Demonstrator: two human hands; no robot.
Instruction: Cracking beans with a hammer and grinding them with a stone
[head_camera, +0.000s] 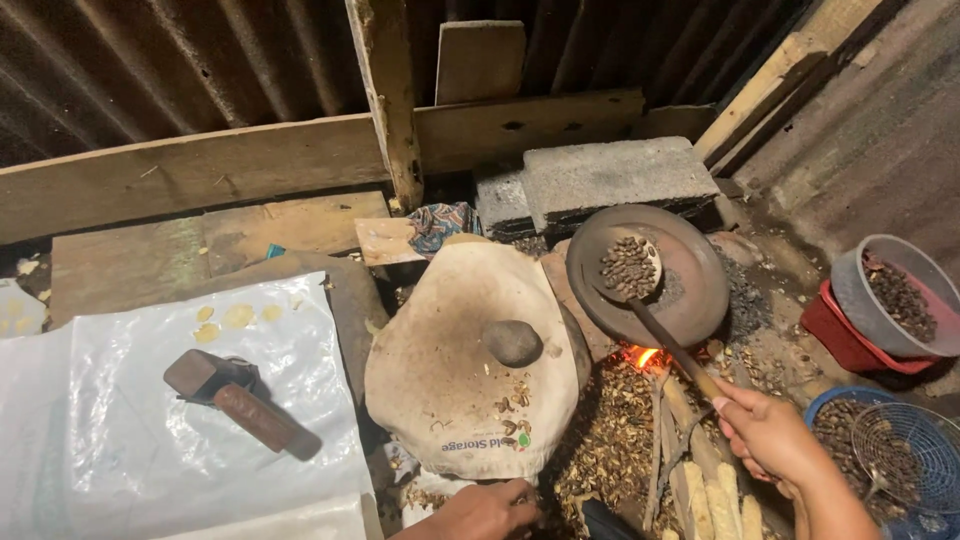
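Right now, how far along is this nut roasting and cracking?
Done: shells litter the ground by the fire, and a few cracked bits lie on the cloth-covered stone. In hand: the right hand holds a ladle of nuts over the pan. Left: the grey tub and blue bowl hold more nuts.

Both hands are bare: no gloves, rings or bands are visible on either. The right hand (768, 432) shows its back, fingers and a short length of bare forearm (835, 505) that runs off the lower right edge of the view; no sleeve reaches this far down. The left hand (487, 512) shows only knuckles and part of its back at the bottom edge, with a bare wrist.
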